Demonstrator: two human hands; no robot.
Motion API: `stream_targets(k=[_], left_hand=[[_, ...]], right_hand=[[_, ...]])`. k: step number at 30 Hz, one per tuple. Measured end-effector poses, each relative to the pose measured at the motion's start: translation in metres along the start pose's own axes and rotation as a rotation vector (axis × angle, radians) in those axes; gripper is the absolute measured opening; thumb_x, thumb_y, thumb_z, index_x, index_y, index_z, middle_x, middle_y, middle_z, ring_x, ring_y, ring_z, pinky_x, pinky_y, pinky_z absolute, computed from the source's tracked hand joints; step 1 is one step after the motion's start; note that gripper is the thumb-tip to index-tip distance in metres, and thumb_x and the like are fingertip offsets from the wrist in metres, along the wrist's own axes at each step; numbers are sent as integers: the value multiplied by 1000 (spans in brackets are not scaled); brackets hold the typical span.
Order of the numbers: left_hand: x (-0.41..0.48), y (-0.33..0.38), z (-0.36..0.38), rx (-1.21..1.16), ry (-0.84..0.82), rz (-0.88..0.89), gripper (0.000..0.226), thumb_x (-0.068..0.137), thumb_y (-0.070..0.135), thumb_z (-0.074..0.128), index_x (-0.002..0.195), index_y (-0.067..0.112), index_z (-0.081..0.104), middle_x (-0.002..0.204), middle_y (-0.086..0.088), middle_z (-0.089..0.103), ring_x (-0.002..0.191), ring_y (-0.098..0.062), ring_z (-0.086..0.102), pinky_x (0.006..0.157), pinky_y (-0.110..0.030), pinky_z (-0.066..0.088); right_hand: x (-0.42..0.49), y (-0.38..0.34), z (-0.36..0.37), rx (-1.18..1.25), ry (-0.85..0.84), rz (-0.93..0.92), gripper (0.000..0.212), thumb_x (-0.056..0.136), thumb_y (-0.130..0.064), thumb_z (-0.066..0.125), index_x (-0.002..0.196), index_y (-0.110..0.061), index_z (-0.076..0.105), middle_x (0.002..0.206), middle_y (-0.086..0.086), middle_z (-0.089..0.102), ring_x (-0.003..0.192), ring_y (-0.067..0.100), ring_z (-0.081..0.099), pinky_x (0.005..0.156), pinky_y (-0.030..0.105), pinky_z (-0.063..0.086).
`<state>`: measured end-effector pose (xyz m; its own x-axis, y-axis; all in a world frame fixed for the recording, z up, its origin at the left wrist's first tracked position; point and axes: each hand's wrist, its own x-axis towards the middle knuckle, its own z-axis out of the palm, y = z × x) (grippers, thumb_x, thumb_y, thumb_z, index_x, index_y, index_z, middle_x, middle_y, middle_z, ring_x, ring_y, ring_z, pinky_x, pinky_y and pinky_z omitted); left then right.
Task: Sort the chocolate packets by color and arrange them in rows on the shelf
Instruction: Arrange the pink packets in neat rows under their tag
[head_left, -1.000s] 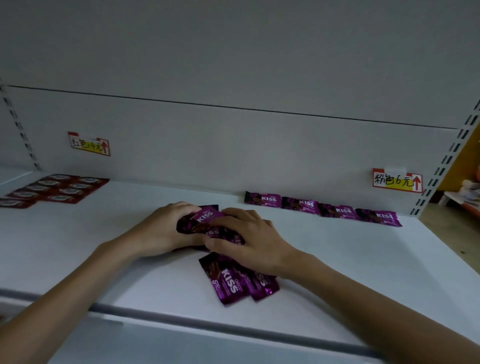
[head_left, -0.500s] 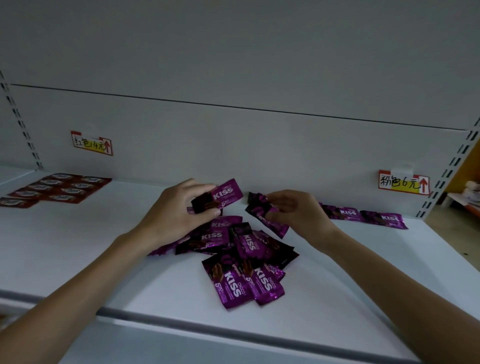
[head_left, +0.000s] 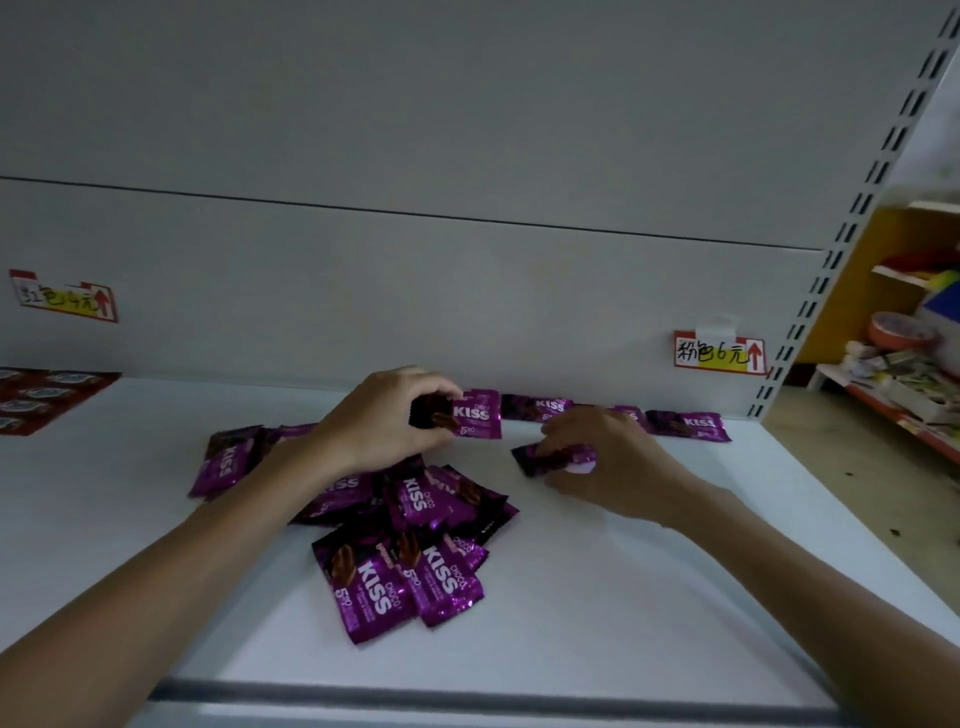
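Note:
A loose pile of purple KISS chocolate packets (head_left: 410, 540) lies on the white shelf (head_left: 623, 597). My left hand (head_left: 384, 421) pinches one purple packet (head_left: 475, 415) by its left end and holds it at the left end of the purple row (head_left: 685, 423) along the back wall. My right hand (head_left: 608, 457) grips another purple packet (head_left: 545, 457) low over the shelf, in front of that row. Red packets (head_left: 41, 397) lie in rows at the far left.
A red price label (head_left: 65, 297) hangs on the back wall at left, a second label (head_left: 719, 353) at right. The slotted upright (head_left: 831, 260) ends the shelf on the right; beyond it stands another rack with goods (head_left: 904, 374). The shelf's front edge (head_left: 467, 696) runs below.
Both hands left the pile, each with a purple packet. The left hand carried its packet back to the row's left end; the right hand moved right and lowered its packet toward the shelf.

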<state>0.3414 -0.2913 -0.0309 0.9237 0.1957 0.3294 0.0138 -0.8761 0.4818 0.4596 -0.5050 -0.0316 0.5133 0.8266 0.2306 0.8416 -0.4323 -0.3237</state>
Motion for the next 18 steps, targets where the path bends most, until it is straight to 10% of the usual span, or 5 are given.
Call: stream_targets(k=[5,12,18], left_hand=[[1,-6,10,93,-193,-85,46,83,38,64,127,35,52,111,1,47,89,-5,44,70,-15,35],[-5,-9,5,169,-204,-109,50,82,43,63,129,36,49,129,-1,47,118,-15,42,96,-29,37],[0,-9,5,166,-80,-102,42,78,41,68,118,29,59,109,4,52,105,-13,49,80,-25,36]], right_hand=[[1,22,-6,277,181,113,24,82,-11,65,103,-21,69,98,-9,66,89,2,61,77,5,45],[6,25,-7,112,18,46,14,78,-23,71,91,-28,72,92,-11,62,81,-2,54,64,9,40],[10,19,1,28,96,55,13,82,-23,67,94,-22,71,93,-7,57,85,13,56,67,23,44]])
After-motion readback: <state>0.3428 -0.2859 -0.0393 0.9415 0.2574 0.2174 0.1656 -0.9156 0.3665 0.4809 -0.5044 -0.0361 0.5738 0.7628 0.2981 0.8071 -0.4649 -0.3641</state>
